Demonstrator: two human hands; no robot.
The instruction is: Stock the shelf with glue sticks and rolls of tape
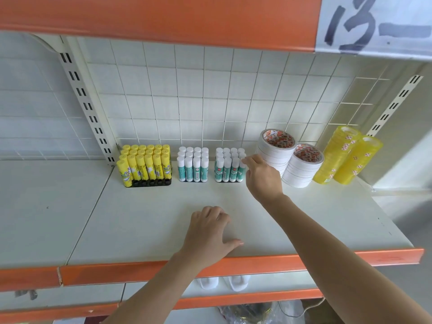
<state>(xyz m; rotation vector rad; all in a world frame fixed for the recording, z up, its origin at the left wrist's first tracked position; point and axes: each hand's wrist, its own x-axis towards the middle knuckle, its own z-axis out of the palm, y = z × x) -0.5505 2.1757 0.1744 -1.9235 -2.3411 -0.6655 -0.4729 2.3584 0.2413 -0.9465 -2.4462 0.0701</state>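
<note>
Glue sticks and tape rolls stand in a row along the back of the shelf (pixel 233 206), against the wire grid.

Ordered largest to smallest:

1. Yellow clear tape stacks (pixel 346 159), 2 columns at the far right, leaning. Judged light but smooth-sided and slippery; a column will likely shear apart unless gripped around its full height or supported from below.
2. White tape stacks (pixel 289 163), 2 columns with red-printed cores, just left of the yellow ones. Judged stiff and light; take hold around the outer wall or through the core.
3. Yellow glue stick tray (pixel 146 164), far left. Black base, sticks upright. Lift by the base, since sticks probably pull free.
4. Left teal glue stick block (pixel 193 166) and right teal glue stick block (pixel 230 166). Rigid plastic tubes, light, prone to toppling.

Right hand (pixel 261 176): fingers curled, tips touching the right-hand sticks of the right teal block; whether it pinches 1 cannot be told. Left hand (pixel 210 232): spread, resting palm-down on the shelf, holding nothing.
</note>
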